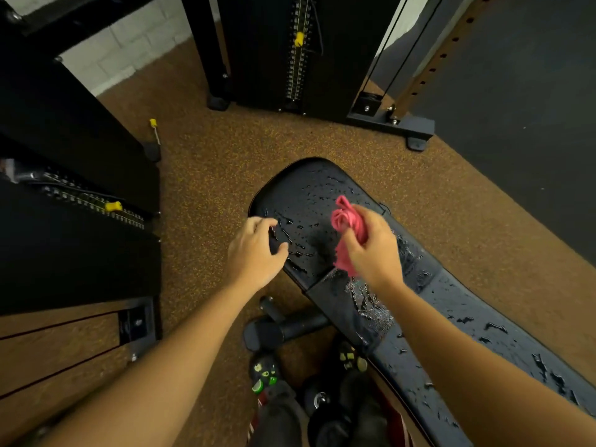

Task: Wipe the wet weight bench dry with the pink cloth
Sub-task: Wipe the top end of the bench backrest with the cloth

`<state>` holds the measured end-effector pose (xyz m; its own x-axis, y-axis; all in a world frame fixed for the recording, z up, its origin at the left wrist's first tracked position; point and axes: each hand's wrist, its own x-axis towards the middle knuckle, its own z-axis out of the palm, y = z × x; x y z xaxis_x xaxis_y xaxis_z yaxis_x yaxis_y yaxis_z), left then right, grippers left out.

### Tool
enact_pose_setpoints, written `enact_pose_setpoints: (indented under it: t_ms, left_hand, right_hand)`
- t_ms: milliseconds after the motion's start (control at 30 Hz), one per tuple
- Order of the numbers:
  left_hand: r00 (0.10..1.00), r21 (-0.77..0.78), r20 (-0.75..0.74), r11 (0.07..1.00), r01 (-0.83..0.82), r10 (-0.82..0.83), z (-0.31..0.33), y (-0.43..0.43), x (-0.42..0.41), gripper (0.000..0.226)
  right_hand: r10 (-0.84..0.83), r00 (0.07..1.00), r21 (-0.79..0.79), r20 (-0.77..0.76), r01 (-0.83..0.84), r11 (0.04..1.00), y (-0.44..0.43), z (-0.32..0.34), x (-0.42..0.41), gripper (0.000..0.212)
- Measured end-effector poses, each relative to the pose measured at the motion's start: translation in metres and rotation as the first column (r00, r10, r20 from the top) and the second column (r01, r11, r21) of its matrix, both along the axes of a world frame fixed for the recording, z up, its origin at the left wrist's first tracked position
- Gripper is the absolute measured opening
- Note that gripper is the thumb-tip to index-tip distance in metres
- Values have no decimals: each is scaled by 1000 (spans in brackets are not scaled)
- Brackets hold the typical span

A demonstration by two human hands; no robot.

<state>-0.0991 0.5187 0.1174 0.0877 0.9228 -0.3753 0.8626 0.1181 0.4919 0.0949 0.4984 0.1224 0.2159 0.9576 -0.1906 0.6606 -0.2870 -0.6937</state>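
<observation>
Two hands hang over the wet bench (306, 195), wiping seemingly not begun: right hand (374, 250) grips the bunched cloth (345, 221), left hand (251, 253) loose, empty; next, press cloth down.

1. Speckled brown rubber floor (206, 175) throughout, meeting a white brick wall (129, 50) at upper left.
2. Black weight stack (298, 69) at top centre, yellow selector pin (299, 39) set high in its plates.
3. Second weight stack (80, 195) at left, with a yellow pin (113, 206) in it.
4. Loose yellow-headed pin (154, 125) lying on the floor.
5. Cable pulley (367, 103) at a frame base, beside a brown upright (442, 56) with a row of holes.
6. Black clogs (266, 372) with bright charms at bottom, near a black foam roller pad (280, 330).
</observation>
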Motion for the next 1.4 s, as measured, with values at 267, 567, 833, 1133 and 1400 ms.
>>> enact_pose_setpoints:
  t_ms: [267, 567, 833, 1133, 1400]
  left_hand:
    - [876, -193, -294, 921, 337, -382, -43, 45, 9, 116]
    - [877, -276, -312, 918, 283, -364, -60, 47, 26, 130]
    - [892, -283, -294, 922, 263, -344, -60, 47, 29, 130]
    - [891, -291, -295, 920, 262, -346, -61, 48, 30, 129]
    - [890, -315, -306, 918, 239, -337, -58, 48, 33, 130]
  right_hand:
    - [204, 960, 29, 191, -214, 976, 86, -37, 9, 48]
    - [523, 724, -268, 449, -449, 852, 98, -86, 3, 54]
    - [552, 728, -242, 407, -496, 834, 89, -84, -5, 54]
    - [493, 794, -306, 355, -400, 864, 124, -82, 11, 53]
    - [601, 738, -249, 306, -548, 799, 97, -82, 2, 56]
